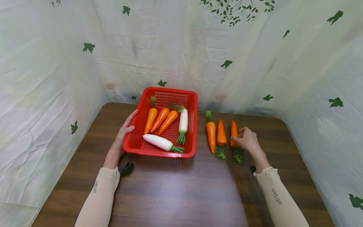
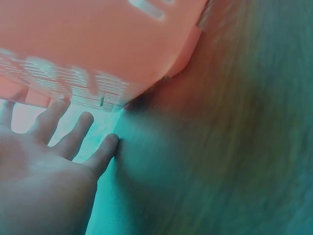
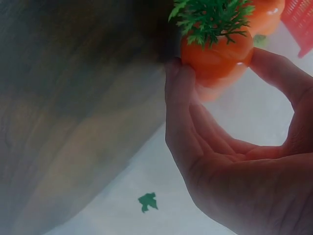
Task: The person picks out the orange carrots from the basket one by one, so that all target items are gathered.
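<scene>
At the right, my right hand pinches an orange toy carrot between thumb and fingers. In the right wrist view, fingertips press both sides of the carrot near its leafy green top. Two more carrots lie left of it, a nearer one with its leaves towards me and another with its leaves away. My left hand rests at the left side of a red plastic basket, thumb by the rim. The left wrist view shows its fingers straight and spread beside the basket wall.
Inside the basket are three carrots and two white radishes with green stems. The brown wooden table ends at the back against a pale curtain with leaf prints, which also hangs along both sides.
</scene>
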A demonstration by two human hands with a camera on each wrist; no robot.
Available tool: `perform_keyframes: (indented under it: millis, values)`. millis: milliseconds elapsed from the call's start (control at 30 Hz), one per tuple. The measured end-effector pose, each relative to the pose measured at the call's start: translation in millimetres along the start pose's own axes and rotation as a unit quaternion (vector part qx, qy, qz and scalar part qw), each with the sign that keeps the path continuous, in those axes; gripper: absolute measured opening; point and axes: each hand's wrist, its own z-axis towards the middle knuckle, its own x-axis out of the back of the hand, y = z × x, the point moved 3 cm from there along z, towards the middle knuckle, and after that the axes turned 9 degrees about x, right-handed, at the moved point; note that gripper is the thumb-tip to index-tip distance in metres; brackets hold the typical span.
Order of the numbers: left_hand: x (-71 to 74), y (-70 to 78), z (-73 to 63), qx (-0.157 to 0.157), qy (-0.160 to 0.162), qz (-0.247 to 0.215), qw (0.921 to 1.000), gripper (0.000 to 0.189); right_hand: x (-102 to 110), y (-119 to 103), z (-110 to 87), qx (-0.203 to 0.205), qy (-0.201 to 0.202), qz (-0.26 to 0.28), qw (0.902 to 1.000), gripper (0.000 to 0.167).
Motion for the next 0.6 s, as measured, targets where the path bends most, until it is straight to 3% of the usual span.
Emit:
perform_keyframes:
  millis: [367,600]
  values:
    - [0.9,0.2,1.4,0.000,-0.001,-0.003,1.0000,0.068,2.4,0.4,0.4,-0.012,-0.023,-0.007,0.9996,0.071]
    - [0.9,-0.7,1.6,-0.004,-0.005,0.000,1.0000,0.068,15.0,-16.2,-1.3,0.017,0.034,0.002,0.9993,0.064]
